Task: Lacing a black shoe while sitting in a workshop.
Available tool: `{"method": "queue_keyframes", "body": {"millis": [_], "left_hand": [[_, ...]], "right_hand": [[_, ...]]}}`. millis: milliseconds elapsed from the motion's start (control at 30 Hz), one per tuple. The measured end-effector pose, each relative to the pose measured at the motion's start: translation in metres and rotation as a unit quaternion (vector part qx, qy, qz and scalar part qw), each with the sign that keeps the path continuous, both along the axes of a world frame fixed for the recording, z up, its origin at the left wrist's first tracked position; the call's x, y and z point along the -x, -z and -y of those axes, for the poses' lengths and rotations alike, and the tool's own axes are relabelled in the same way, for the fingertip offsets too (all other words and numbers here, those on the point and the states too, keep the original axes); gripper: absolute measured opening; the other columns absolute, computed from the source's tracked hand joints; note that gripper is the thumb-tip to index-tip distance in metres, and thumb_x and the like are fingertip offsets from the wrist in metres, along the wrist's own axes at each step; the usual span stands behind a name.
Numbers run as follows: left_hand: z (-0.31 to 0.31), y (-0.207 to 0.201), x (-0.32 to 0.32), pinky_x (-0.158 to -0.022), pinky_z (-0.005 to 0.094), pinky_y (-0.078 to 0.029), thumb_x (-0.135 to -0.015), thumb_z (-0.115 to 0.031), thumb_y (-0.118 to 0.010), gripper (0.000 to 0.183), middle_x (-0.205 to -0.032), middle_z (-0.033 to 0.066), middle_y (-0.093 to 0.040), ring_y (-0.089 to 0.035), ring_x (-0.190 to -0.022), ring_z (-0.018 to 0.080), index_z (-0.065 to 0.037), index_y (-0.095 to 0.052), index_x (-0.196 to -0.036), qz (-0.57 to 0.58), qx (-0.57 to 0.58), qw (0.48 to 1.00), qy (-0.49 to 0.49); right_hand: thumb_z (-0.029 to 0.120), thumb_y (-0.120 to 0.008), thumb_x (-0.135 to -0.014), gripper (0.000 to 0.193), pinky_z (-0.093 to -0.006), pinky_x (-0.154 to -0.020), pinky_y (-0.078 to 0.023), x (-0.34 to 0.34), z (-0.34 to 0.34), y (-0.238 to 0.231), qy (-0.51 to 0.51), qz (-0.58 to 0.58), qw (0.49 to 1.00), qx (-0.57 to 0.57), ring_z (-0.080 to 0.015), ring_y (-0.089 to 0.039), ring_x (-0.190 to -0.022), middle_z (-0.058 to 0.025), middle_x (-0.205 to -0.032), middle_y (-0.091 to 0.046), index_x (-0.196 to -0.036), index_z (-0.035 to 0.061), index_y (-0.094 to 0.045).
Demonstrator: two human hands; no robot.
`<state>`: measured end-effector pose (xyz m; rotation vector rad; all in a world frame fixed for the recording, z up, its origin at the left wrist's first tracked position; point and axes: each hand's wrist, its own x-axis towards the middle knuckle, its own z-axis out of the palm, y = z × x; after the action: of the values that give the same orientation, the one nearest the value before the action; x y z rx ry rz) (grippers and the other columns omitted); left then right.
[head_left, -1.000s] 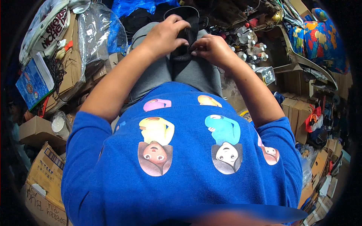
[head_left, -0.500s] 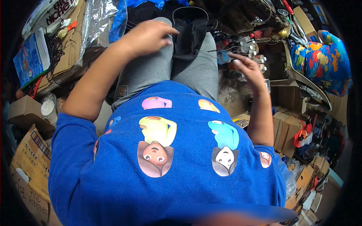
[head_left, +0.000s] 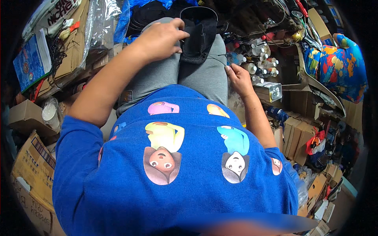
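Across my thighs rests a black piece (head_left: 194, 44) that looks like fabric or leather, with a raised edge and a strap-like loop at its far end; I cannot make out its exact kind. Thin dark thread (head_left: 216, 59) runs from its near right side toward my right hand (head_left: 239, 80). That hand is beside my right thigh, thumb and forefinger pinched on the thread. On the other side, my left hand (head_left: 164, 40) hovers over my left thigh, fingers apart and bent, the tips near the black piece's left edge. Nothing shows in it.
Several small bottles with white caps (head_left: 258, 69) crowd the floor at the right, by a clear plastic box (head_left: 274, 91). Farther right is a colourful paint-patterned covering (head_left: 338, 70). Cardboard boxes (head_left: 33, 118) and a blue book (head_left: 32, 61) lie at the left.
My right hand has come down and inward, with its fingers now closed on the thread. The left hand has shifted slightly right and nearer me. The black piece has barely moved.
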<state>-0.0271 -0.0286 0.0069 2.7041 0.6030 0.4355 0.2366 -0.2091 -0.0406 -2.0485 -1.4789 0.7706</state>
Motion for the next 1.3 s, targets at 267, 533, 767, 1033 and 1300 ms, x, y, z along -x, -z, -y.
{"method": "queue_keyframes", "body": {"millis": [267,533,767,1033,1300], "left_hand": [[-0.017,0.004,0.022,-0.075,0.0403,-0.05,-0.077,-0.014,-0.067,0.02,-0.1,0.0112,-0.056,-0.06,-0.087,0.0335,-0.006,-0.06,-0.094,0.05,0.063,0.997,-0.004],[-0.024,-0.01,0.047,-0.069,0.0299,-0.043,-0.085,-0.015,-0.063,0.018,-0.083,0.0085,-0.054,-0.056,-0.078,0.0218,0.0,-0.057,-0.093,-0.02,0.335,0.938,-0.082],[-0.046,-0.019,0.055,-0.071,0.029,-0.042,-0.092,-0.025,-0.054,0.025,-0.083,0.0051,-0.056,-0.054,-0.079,0.0164,-0.002,-0.063,-0.092,0.033,0.447,0.882,-0.143],[-0.107,0.04,0.031,-0.068,0.0305,-0.039,-0.095,-0.03,-0.05,0.041,-0.055,-0.0003,-0.029,-0.035,-0.055,0.0136,-0.015,-0.037,-0.059,0.316,0.838,0.443,-0.017],[-0.117,0.034,0.067,-0.084,0.0332,-0.046,-0.093,-0.038,-0.052,0.038,-0.105,0.0096,-0.064,-0.061,-0.085,0.0195,-0.003,-0.066,-0.091,0.154,0.437,0.825,-0.324]], "right_hand": [[0.032,-0.059,-0.089,0.038,-0.0322,-0.054,-0.036,0.0,0.007,0.002,0.03,-0.023,0.999,-0.003,-0.0159,-0.034,-0.057,-0.0105,-0.06,-0.037,-0.073,0.0002,-0.047],[0.034,-0.058,-0.088,0.039,-0.0361,-0.056,-0.038,0.006,0.001,-0.014,-0.004,0.032,0.999,0.001,-0.0287,-0.045,-0.057,-0.0168,-0.062,-0.047,-0.073,0.0001,-0.05],[0.034,-0.055,-0.088,0.039,-0.0404,-0.067,-0.037,0.01,0.01,-0.031,-0.116,0.177,0.976,-0.045,-0.0333,-0.053,-0.064,-0.0125,-0.06,-0.052,-0.063,0.0047,-0.051],[0.029,-0.055,-0.088,0.033,-0.0409,-0.065,-0.037,0.002,0.035,-0.023,-0.136,0.232,0.963,-0.033,-0.0333,-0.054,-0.064,-0.0121,-0.062,-0.054,-0.065,0.0059,-0.052],[0.039,-0.054,-0.089,0.048,-0.027,-0.075,-0.04,-0.027,0.056,-0.02,0.243,-0.5,0.83,-0.036,-0.0117,-0.052,-0.085,-0.002,-0.098,-0.054,-0.127,0.0091,-0.053]]}}
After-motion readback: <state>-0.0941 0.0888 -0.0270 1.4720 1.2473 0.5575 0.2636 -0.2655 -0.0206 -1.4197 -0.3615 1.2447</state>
